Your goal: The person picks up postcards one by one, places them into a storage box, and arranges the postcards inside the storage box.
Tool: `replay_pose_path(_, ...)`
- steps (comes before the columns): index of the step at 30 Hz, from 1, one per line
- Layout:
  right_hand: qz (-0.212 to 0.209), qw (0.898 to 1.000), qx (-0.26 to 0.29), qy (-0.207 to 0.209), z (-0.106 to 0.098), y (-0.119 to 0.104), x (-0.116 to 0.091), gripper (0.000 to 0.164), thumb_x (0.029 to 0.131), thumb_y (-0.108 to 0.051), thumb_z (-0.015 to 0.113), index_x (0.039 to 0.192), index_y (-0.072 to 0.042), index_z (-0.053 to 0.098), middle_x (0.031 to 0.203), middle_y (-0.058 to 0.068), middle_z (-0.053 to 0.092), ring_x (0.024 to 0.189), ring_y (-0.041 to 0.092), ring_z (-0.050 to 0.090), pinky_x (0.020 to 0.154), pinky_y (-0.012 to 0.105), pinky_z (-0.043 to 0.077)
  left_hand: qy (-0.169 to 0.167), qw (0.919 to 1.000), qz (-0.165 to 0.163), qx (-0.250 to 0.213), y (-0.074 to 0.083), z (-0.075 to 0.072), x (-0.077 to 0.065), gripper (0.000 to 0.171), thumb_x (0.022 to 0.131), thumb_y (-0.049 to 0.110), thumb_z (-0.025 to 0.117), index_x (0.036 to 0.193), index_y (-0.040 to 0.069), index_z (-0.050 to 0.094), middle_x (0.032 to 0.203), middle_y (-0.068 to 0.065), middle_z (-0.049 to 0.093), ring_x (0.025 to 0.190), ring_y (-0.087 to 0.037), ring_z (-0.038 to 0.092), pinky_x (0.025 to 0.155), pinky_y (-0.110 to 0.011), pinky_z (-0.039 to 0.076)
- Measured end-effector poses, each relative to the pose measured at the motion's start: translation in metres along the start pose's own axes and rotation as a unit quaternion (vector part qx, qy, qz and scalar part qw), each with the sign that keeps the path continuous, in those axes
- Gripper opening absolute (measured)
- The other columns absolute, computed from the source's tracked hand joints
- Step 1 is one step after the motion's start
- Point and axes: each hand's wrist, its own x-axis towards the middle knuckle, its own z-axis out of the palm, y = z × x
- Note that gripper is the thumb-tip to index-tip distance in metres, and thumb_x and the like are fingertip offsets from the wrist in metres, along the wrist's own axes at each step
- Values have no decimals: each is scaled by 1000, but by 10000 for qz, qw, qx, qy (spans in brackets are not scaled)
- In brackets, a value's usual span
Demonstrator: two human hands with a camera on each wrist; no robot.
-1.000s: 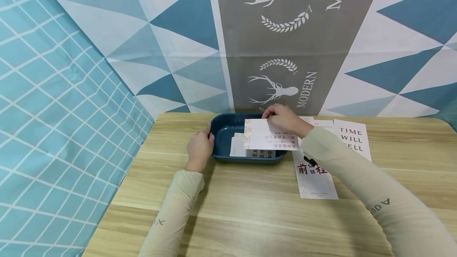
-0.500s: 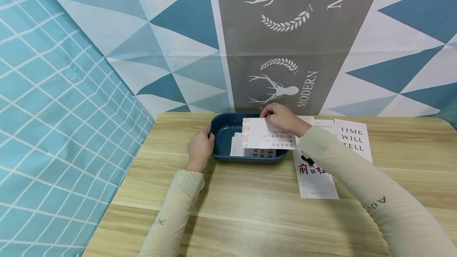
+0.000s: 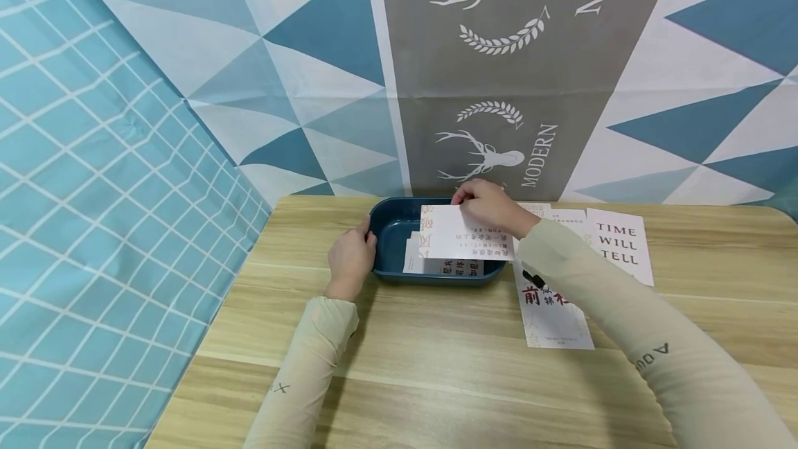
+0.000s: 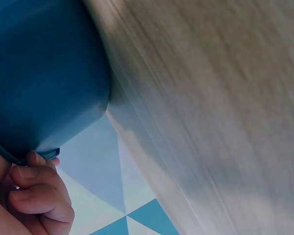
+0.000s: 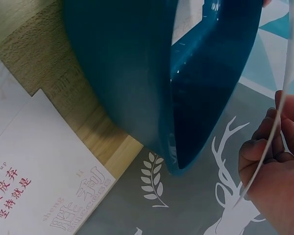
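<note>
Touching hands (image 3: 351,256) (image 3: 489,208): tray (image 3: 430,281) left, card (image 3: 444,231) right, seemingly above.

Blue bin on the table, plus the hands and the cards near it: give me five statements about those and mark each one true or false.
1. The left hand grips the rim of the blue bin. True.
2. The right hand is empty. False: it pinches a white card over the bin.
3. The bin stands on the table. True.
4. The bin has no cards in it. False: at least one printed card lies inside.
5. In the head view, the TIME WILL TELL card lies right of the bin. True.
</note>
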Motion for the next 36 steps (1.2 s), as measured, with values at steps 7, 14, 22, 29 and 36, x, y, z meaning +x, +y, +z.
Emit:
replay_pose_path(7,-28,10000,8,-39,3,-3,1,28,86,-4,43,102,-3,65,109,13,57,96,25,48,86,36,36,19,10000,-4,-6,-1,-1,-1,41,94,23,49,135,22,52,93,-13,69,74,-27,63,59,-40,48)
replay_pose_path(14,6,10000,53,-69,5,-4,2,27,87,-4,42,103,-3,65,108,13,57,95,25,48,85,35,36,3,10000,-33,-29,0,-1,-2,40,94,23,49,135,23,52,99,-12,69,76,-26,63,61,-41,49)
replay_pose_path(22,-74,10000,34,-45,7,-5,3,28,86,-6,42,101,-5,65,108,12,58,94,24,49,84,35,37,28,10000,-21,-51,0,-1,-1,40,94,24,49,134,22,52,100,-12,69,77,-26,64,61,-41,49)
replay_pose_path(29,-80,10000,-16,-23,9,-7,5,27,85,-6,43,101,-5,65,107,11,59,94,24,49,84,34,38,29,10000,-11,-37,0,-2,-1,40,94,23,49,134,21,53,94,-11,69,77,-26,63,61,-40,49)
replay_pose_path(36,-124,9998,113,-55,12,-7,8,27,86,-6,42,101,-5,65,106,12,59,91,24,49,82,34,38,11,10000,-12,-31,0,-2,-1,40,94,23,50,134,21,52,97,-12,70,80,-27,64,63,-41,50)
